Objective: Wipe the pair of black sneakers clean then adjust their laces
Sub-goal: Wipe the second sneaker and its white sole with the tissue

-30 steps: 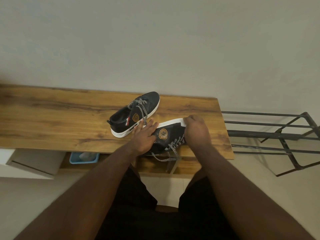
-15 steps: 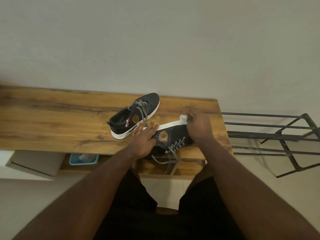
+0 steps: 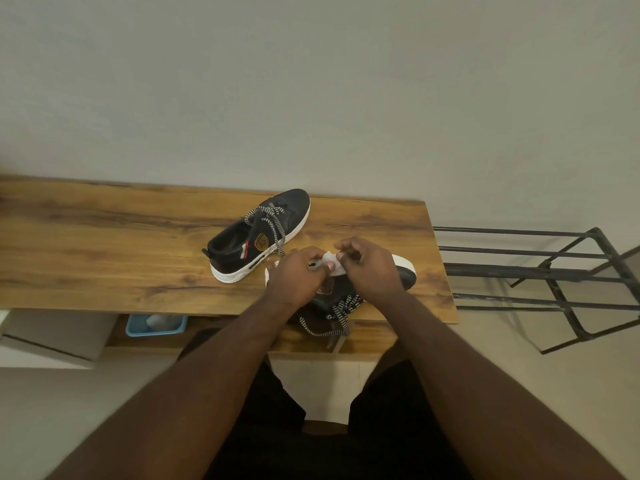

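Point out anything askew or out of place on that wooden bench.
The near sneaker lies tipped on its side, white sole facing away, its laces dangling over the wooden bench front edge. The far sneaker stands upright. Both hands, left hand and right hand, pinch a white wipe.

Soft, dim, even indoor light, faint shadows, wide-angle bending at the edges, slightly soft focus throughout.

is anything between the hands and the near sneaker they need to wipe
Nothing visible. Both the left hand and the right hand pinch the white wipe directly over the near sneaker. The other sneaker stands apart, behind and to the left.
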